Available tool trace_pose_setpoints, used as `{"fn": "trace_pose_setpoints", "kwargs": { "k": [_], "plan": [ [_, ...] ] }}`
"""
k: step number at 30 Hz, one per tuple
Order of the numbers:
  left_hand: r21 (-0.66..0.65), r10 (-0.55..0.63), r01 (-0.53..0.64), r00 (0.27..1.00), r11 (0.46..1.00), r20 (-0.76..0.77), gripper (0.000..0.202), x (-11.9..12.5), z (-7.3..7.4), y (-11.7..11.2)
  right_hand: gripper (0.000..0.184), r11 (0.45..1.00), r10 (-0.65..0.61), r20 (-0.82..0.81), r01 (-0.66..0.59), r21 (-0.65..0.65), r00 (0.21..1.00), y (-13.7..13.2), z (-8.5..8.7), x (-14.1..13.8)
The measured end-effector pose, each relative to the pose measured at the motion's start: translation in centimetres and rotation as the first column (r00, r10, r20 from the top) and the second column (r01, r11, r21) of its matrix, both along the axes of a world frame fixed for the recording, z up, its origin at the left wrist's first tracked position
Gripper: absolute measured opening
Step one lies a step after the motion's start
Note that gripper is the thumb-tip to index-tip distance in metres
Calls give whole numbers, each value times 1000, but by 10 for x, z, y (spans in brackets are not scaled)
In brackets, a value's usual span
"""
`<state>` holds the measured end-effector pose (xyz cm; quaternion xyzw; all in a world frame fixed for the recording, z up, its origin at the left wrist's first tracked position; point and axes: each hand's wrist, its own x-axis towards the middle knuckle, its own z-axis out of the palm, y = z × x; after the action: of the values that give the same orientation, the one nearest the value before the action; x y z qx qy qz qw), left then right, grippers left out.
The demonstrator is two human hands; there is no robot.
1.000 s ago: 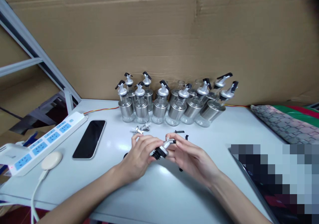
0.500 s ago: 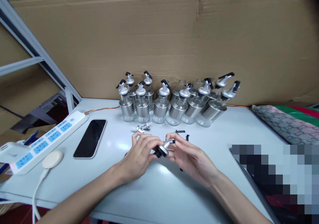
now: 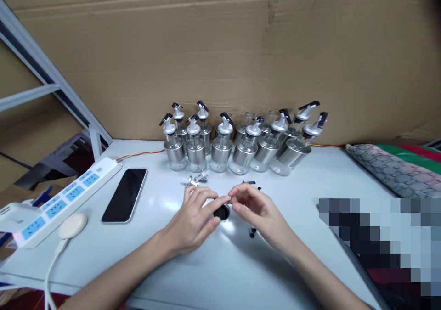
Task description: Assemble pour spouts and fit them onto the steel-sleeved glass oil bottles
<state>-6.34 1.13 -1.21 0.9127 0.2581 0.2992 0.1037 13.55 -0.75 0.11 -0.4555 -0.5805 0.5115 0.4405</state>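
Note:
Between the thumb and forefinger of my left hand [image 3: 193, 218] is a bottle pourer [image 3: 221, 212], its black ridged stopper turned toward me. Its spout is hidden behind the fingers. My right hand [image 3: 253, 209] has thumb and forefinger pinched close to the pourer's upper side; what lies between those fingertips is too small to make out. Just beyond my left hand lie loose silver pourer parts [image 3: 195, 180]. Black levers [image 3: 249, 182] lie behind my right hand, partly covered by it. Small black pieces [image 3: 252, 233] rest beside the right thumb.
Several glass bottles [image 3: 220, 151] with steel sleeves stand in rows at the back, most fitted with pourers. A phone [image 3: 124, 195], a power strip [image 3: 69, 200] and a round white charger [image 3: 73, 226] occupy the left. Patterned fabric [image 3: 382, 170] lies right. Cardboard [image 3: 220, 48] backs the table.
The pourer has turned so its stopper faces me and the silver spout is hidden. My right fingers have shifted to its upper side, uncovering more small black pieces on the table.

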Motion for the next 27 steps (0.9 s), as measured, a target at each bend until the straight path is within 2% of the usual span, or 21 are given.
{"fn": "trace_pose_setpoints", "kwargs": {
  "k": [3, 8, 11, 15, 20, 27],
  "plan": [
    [-2, 19, -19, 1000, 1000, 16, 36, 0, -4, 1, 23, 997, 72, 42, -73, 27, 997, -4, 3, -3],
    [5, 26, -26, 998, 1000, 54, 35, 2, -6, 1, 21, 994, 106, 80, -109, 33, 991, -4, 4, -6],
    [5, 64, -64, 994, 998, 87, 36, 1, -3, -1, 21, 994, 91, 38, -94, 61, 995, -4, 4, -7],
    [-49, 140, -135, 984, 990, 109, 25, 2, 5, -3, 21, 995, 97, -60, -94, 41, 994, -6, 6, -8],
    [-116, 125, -113, 987, 987, 98, 16, 3, 7, -4, 20, 991, 130, -60, -128, 39, 990, -7, 6, -8],
    [-162, 140, -125, 987, 979, 81, 16, 3, 6, -3, 24, 984, 156, 18, -157, 89, 988, -6, 5, -8]
  ]
}}
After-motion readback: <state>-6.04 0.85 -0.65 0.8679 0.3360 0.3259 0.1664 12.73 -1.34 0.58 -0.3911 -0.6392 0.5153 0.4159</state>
